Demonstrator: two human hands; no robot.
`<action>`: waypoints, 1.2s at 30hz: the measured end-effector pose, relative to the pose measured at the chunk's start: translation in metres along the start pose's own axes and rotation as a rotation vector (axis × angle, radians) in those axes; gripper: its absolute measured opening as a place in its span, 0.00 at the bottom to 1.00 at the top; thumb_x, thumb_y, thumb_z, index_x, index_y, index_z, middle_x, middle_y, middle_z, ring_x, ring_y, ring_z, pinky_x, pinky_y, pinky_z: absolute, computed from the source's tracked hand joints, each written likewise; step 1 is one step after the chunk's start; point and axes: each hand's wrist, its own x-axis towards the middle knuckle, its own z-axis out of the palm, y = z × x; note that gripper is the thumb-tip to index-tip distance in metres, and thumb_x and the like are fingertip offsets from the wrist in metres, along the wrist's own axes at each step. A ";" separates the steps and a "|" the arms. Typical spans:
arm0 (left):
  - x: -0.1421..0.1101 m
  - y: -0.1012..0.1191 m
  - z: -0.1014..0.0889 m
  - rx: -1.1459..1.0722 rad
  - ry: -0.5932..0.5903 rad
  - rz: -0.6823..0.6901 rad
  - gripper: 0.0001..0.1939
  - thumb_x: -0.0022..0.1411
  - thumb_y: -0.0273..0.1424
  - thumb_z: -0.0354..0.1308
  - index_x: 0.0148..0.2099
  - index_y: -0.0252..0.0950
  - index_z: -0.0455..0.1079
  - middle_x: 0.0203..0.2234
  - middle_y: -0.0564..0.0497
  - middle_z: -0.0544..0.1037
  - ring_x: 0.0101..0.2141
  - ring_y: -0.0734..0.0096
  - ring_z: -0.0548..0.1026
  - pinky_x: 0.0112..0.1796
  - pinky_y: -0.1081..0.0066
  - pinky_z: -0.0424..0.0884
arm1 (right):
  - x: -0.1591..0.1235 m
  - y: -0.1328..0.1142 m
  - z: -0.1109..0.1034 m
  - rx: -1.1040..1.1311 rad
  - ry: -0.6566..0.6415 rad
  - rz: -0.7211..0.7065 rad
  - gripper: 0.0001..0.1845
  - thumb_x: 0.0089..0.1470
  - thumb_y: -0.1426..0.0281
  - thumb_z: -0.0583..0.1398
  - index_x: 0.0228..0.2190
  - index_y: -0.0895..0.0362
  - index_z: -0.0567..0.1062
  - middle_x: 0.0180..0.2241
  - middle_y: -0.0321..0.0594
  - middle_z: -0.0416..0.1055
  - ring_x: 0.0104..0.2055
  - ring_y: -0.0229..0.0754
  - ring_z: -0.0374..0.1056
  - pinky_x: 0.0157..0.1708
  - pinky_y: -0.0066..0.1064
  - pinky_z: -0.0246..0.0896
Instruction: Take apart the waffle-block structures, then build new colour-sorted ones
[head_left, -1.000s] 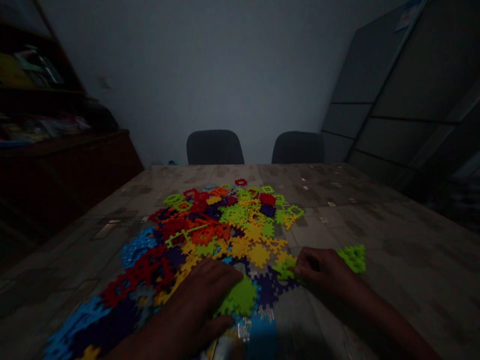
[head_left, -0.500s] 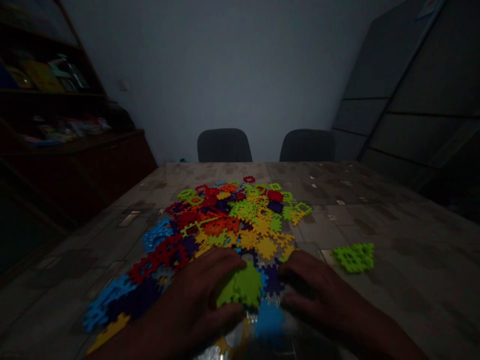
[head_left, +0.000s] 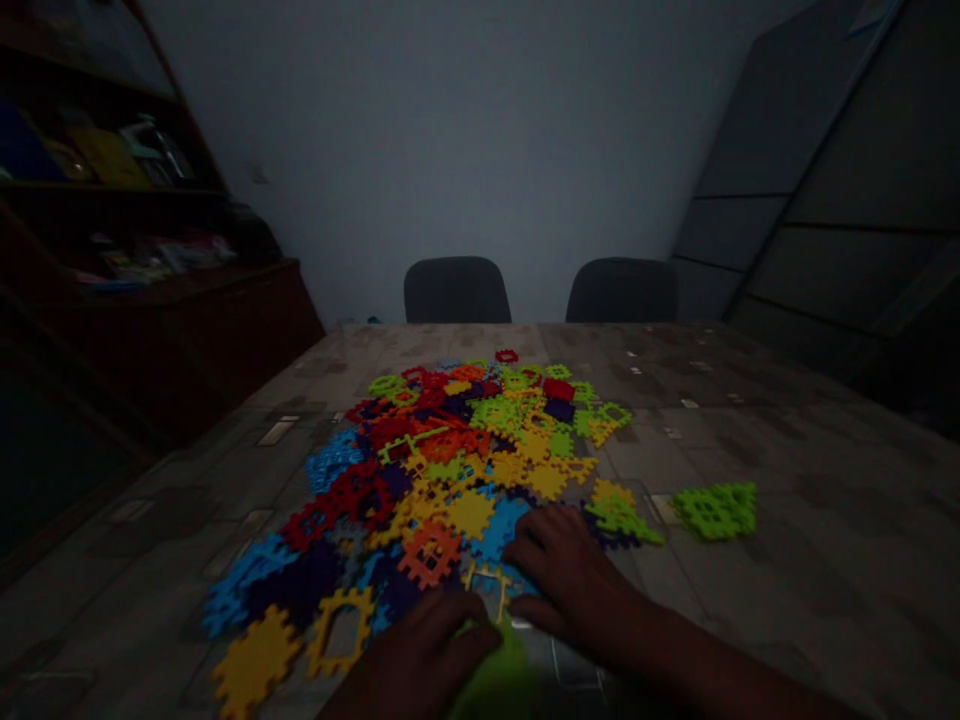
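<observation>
A green interlocking tile (head_left: 501, 675) with toothed edges is in my left hand (head_left: 431, 655) at the near edge of the table, its lower part blurred. My right hand (head_left: 574, 590) lies low over the near side of the pile, thumb apart from the bent fingers, with nothing visibly gripped. Its fingertips are at a blue tile (head_left: 499, 530), which the hand partly covers. Between the hands lies a pale yellow frame piece (head_left: 489, 582). An orange window tile (head_left: 430, 553) and a yellow tile (head_left: 472, 514) rest just beyond my left hand.
Mixed toothed tiles spread across the table (head_left: 795, 430). A joined green piece (head_left: 716, 510) sits apart at right. Yellow pieces (head_left: 255, 660) lie at near left. Two dark chairs (head_left: 457, 290) stand behind the table; a shelf cabinet (head_left: 247, 310) is at left.
My left hand has drawn nearer and lower with the green tile, uncovering orange and yellow tiles. My right hand has moved left over the blue tile. The view has shifted slightly.
</observation>
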 end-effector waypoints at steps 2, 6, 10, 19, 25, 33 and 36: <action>0.014 0.000 -0.008 0.023 -0.006 -0.008 0.22 0.69 0.38 0.58 0.62 0.43 0.62 0.54 0.42 0.74 0.51 0.56 0.74 0.48 0.65 0.74 | 0.012 0.005 -0.001 -0.042 -0.018 0.005 0.17 0.62 0.61 0.65 0.48 0.54 0.71 0.47 0.45 0.69 0.48 0.51 0.62 0.50 0.44 0.56; 0.032 0.002 -0.019 0.032 -0.014 -0.095 0.23 0.67 0.34 0.61 0.62 0.43 0.63 0.55 0.43 0.73 0.53 0.56 0.73 0.51 0.62 0.74 | 0.032 0.016 0.002 -0.088 0.000 0.010 0.16 0.61 0.63 0.65 0.48 0.55 0.72 0.46 0.47 0.69 0.49 0.53 0.62 0.51 0.46 0.58; 0.028 0.005 -0.026 0.119 0.018 -0.082 0.29 0.67 0.36 0.64 0.66 0.44 0.59 0.59 0.44 0.72 0.56 0.56 0.72 0.54 0.62 0.72 | 0.031 0.014 -0.007 -0.016 0.052 0.030 0.13 0.63 0.66 0.63 0.48 0.56 0.72 0.47 0.47 0.70 0.50 0.52 0.63 0.52 0.46 0.57; 0.002 0.009 -0.034 0.295 0.100 -0.122 0.33 0.69 0.45 0.61 0.70 0.46 0.54 0.58 0.44 0.74 0.55 0.51 0.71 0.57 0.56 0.66 | -0.012 -0.009 -0.002 0.141 -0.014 -0.002 0.48 0.48 0.47 0.68 0.62 0.57 0.63 0.56 0.55 0.70 0.53 0.60 0.66 0.51 0.50 0.62; 0.007 0.005 -0.020 0.256 0.161 -0.089 0.28 0.73 0.45 0.54 0.69 0.43 0.55 0.52 0.44 0.76 0.47 0.55 0.74 0.50 0.58 0.69 | -0.032 -0.020 0.039 -0.061 0.167 0.069 0.47 0.55 0.55 0.64 0.67 0.63 0.54 0.60 0.62 0.66 0.62 0.67 0.60 0.60 0.59 0.54; 0.020 0.011 -0.029 0.284 0.195 -0.063 0.32 0.73 0.46 0.52 0.72 0.42 0.49 0.56 0.44 0.74 0.53 0.54 0.72 0.52 0.58 0.70 | -0.025 0.010 -0.022 -0.007 0.093 0.141 0.41 0.54 0.68 0.62 0.67 0.58 0.57 0.60 0.56 0.69 0.59 0.60 0.66 0.56 0.54 0.64; 0.031 0.008 -0.016 0.244 0.118 -0.088 0.39 0.67 0.37 0.61 0.73 0.44 0.46 0.58 0.44 0.72 0.54 0.51 0.70 0.53 0.52 0.69 | -0.029 0.019 -0.028 0.009 0.129 0.203 0.41 0.57 0.68 0.60 0.68 0.53 0.52 0.65 0.54 0.63 0.64 0.60 0.61 0.60 0.57 0.59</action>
